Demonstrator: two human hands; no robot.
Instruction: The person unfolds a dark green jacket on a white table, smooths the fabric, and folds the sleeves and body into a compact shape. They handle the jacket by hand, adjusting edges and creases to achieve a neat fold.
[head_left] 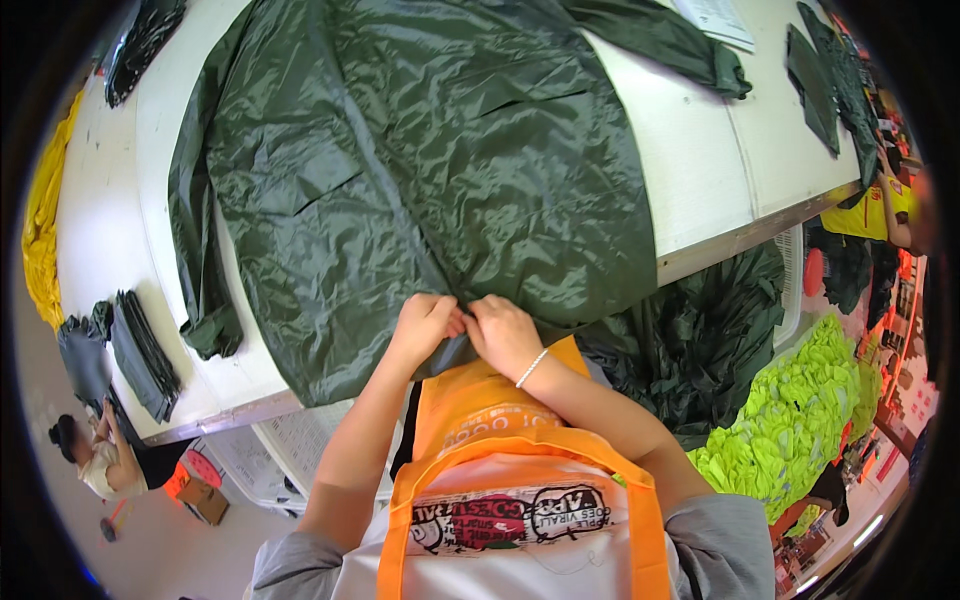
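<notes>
A dark green, shiny raincoat lies spread out over the white table, its front running down the middle and its hem at the near edge. At the bottom of that front opening, my left hand pinches the hem with its fingers closed. My right hand, with a white beaded bracelet on its wrist, is closed on the hem just beside it. The fingertips of both hands nearly meet. Whatever small part lies between them is hidden. One sleeve hangs along the left side, and the other stretches to the upper right.
Folded dark green garments lie on the table at left, and others at far right. Below the right edge are a dark green heap and a lime-green pile. People work at both sides. Yellow fabric hangs at far left.
</notes>
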